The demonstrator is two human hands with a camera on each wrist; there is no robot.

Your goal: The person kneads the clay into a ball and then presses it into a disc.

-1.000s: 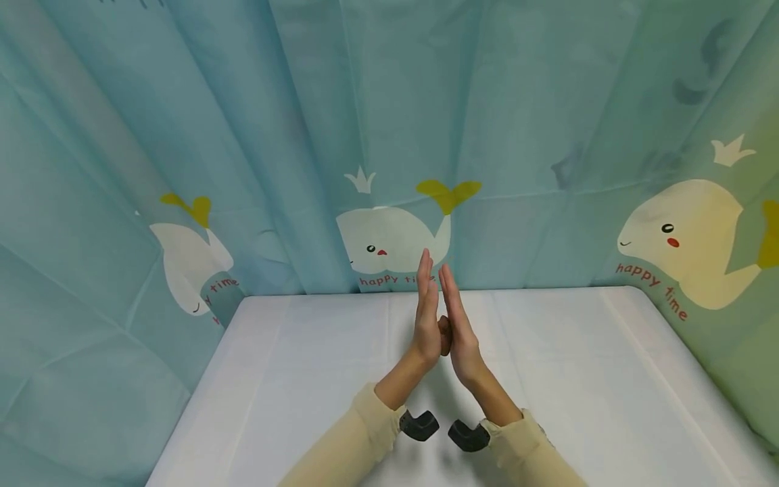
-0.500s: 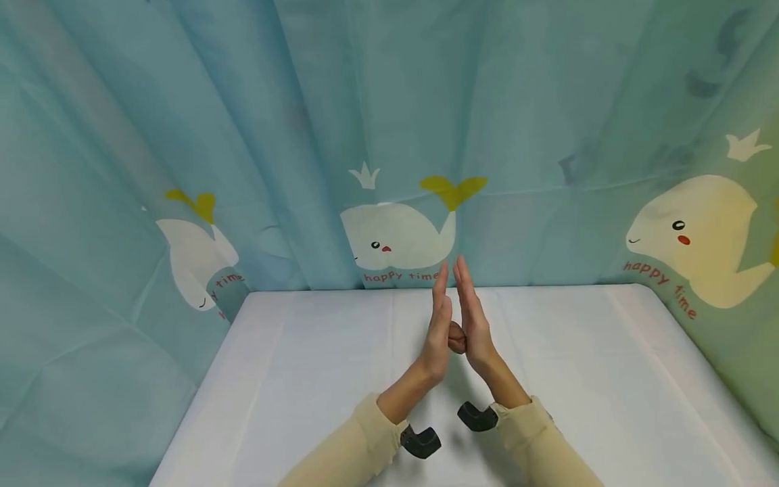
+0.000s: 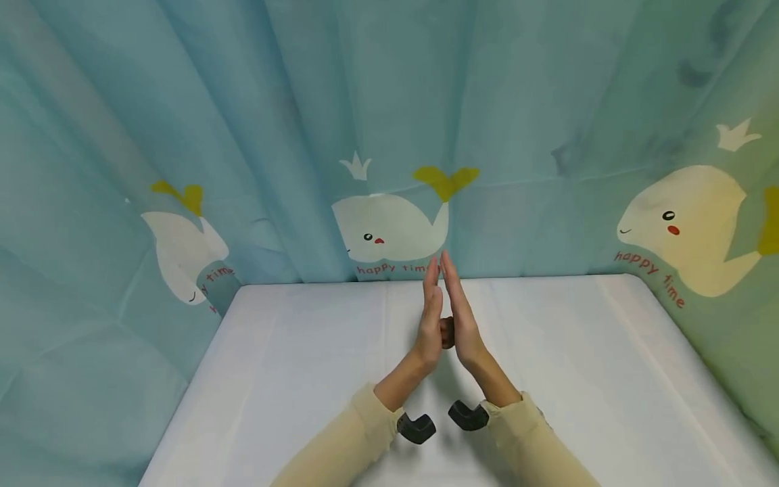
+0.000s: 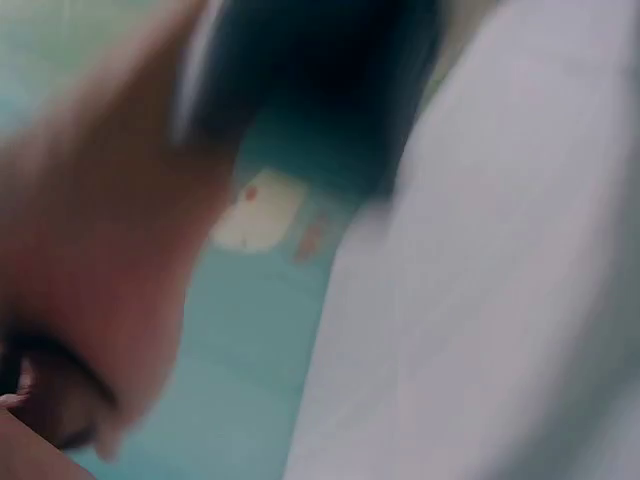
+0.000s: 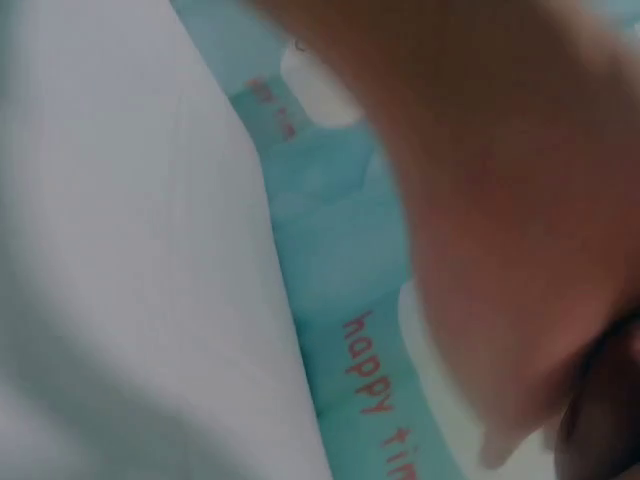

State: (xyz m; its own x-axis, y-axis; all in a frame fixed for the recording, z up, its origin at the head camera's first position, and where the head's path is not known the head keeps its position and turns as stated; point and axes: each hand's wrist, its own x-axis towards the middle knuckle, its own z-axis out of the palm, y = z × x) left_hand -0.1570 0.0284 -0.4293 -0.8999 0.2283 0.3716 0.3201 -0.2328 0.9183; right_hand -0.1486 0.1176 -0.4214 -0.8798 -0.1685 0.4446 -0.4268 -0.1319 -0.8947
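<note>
In the head view, my left hand (image 3: 429, 331) and right hand (image 3: 466, 331) stand upright above the white table, palms facing each other, fingers straight. A small rounded brown thing (image 3: 447, 333) sits between the palms, touched from both sides. Its kind cannot be told, and the hands cover much of it. The fingertips nearly meet at the top. The left wrist view has a blurred left hand (image 4: 110, 270), with a dark brown part of the thing (image 4: 65, 400) at lower left. Likewise, the right wrist view shows the right hand (image 5: 520, 220) and a dark rounded edge at lower right.
A white table (image 3: 304, 352) extends under both arms. Behind and beside it hangs a blue-green curtain (image 3: 523, 135) printed with whales and lettering. Black curved pieces, one at the left cuff (image 3: 417, 428) and one at the right cuff (image 3: 468, 415), jut inward.
The left hand has slid back towards me along the right palm, so the right fingertips now reach higher. The brown thing stays between the palms. The head view has shifted slightly.
</note>
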